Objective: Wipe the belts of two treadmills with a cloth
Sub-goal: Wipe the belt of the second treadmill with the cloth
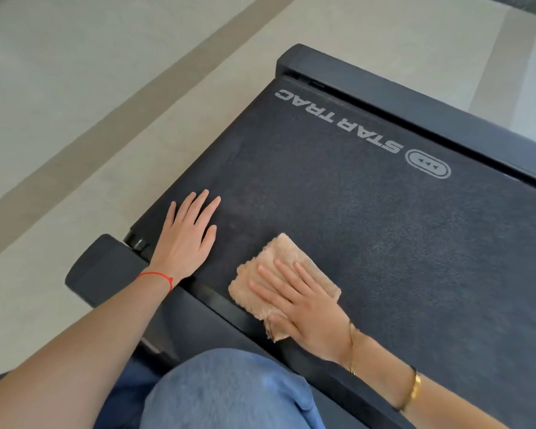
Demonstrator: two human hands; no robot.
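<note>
Belt [369, 218] wiping judged under way, near its end. Cloth [270, 267] lower centre of frame, pressed flat on belt under right hand [304, 308], fingers straight. Left hand [186, 239] laid flat, fingers spread, centre left. Next: cloth to be swept toward upper right, pressure kept even.

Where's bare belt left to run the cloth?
Free: the dark textured treadmill belt between the folded beige fluffy cloth and the grey STAR TRAC lettering, and rightward to the black side rail. Crowded: the near corner, where the left hand lies flat and the right hand presses the cloth.
</note>
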